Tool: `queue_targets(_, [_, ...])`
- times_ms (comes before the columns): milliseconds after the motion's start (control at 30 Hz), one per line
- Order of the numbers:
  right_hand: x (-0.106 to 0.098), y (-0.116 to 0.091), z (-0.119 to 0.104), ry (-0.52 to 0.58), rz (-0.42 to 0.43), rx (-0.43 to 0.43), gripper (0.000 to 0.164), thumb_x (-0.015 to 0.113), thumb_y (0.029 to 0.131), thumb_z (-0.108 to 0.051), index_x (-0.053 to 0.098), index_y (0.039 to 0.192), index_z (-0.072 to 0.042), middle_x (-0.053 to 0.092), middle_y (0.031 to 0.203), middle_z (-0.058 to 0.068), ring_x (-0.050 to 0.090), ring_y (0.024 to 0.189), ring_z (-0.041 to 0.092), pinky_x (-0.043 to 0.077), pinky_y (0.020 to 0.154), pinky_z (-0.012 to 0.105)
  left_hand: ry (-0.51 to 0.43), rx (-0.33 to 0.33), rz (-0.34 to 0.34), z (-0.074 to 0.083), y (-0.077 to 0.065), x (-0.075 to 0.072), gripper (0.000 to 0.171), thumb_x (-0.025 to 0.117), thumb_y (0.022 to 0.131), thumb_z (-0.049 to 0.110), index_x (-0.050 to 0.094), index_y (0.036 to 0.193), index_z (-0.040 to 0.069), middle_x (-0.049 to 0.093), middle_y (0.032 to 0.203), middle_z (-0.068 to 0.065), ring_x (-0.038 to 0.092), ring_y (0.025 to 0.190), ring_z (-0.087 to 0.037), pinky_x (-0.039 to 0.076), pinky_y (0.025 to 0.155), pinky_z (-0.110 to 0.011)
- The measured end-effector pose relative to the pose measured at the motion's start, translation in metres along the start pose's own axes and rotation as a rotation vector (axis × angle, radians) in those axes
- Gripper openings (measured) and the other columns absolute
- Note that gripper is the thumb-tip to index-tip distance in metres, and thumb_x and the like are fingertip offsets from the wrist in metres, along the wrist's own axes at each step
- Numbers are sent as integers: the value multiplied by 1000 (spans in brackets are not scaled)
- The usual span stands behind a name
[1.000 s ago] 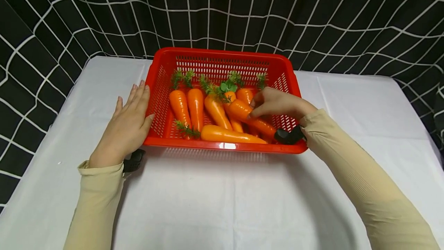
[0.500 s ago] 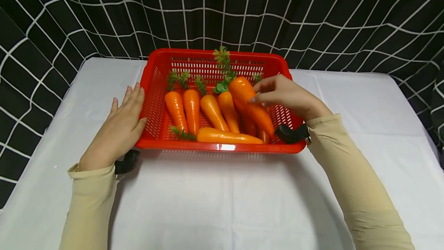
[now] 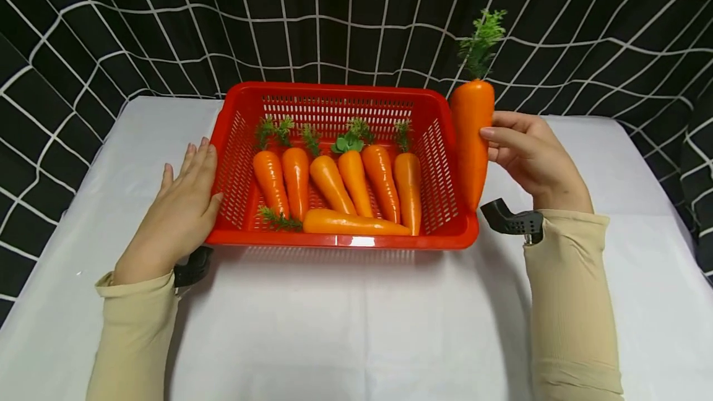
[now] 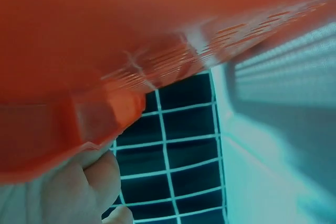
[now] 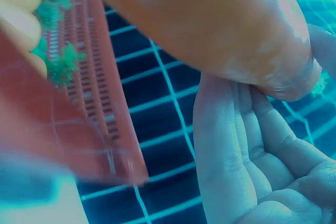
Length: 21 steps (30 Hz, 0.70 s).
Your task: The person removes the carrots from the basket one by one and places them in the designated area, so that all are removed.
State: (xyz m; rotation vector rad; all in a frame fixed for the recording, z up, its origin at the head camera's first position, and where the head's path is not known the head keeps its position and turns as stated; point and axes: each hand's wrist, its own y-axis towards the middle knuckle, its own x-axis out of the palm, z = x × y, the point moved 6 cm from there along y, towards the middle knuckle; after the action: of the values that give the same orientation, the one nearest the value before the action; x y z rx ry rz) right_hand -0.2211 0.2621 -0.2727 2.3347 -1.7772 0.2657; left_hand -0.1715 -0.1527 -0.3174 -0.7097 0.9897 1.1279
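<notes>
My right hand (image 3: 537, 153) pinches an orange carrot (image 3: 472, 135) between thumb and fingers, its leafy green top pointing up and its tip down over the basket's right rim. In the right wrist view the carrot (image 5: 231, 30) fills the top, with the hand (image 5: 252, 156) beneath it. The red plastic basket (image 3: 345, 241) holds several more carrots; most lie side by side with tops to the back. One carrot (image 3: 351, 223) lies crosswise along the front wall. My left hand (image 3: 172, 212) rests with straight fingers against the basket's left side; the left wrist view shows its fingers (image 4: 100, 182) at the rim.
A white cloth (image 3: 312, 320) covers the table under the basket. Behind and at both sides hangs a black curtain (image 3: 278, 17) with a white grid. Black wrist cameras (image 3: 512, 220) stick out from both sleeves.
The right hand has lifted the carrot from among the others, moved it right and turned it upright beside the basket's right rim. The left hand stays at the basket's left side.
</notes>
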Motion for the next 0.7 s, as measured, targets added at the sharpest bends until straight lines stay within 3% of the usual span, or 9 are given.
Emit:
queue_targets(167, [-18,-12,3,124,57,-56,20,49,93,6,67,101,8,67,87,14,64,69,22,55,68,28,-18,1,5,0,0,1,65,41,98,15,5,149,-2,-3,157,-14,-9,143,-27,-8,111,-53])
queue_targets(500, [-39,-29,15,253,138,-138,19,48,92,7,66,99,11,67,86,18,67,68,24,56,67,30,-52,34,20,-1,0,6,64,42,99,13,6,149,-4,-3,156,-16,-7,142,-30,-7,110,-55])
queue_targets(700, [-52,-28,18,437,117,-176,19,46,93,6,62,99,15,66,85,22,66,73,30,56,72,35,-58,33,49,-2,0,4,64,44,98,12,7,148,-5,1,156,-19,-5,143,-30,-6,110,-55])
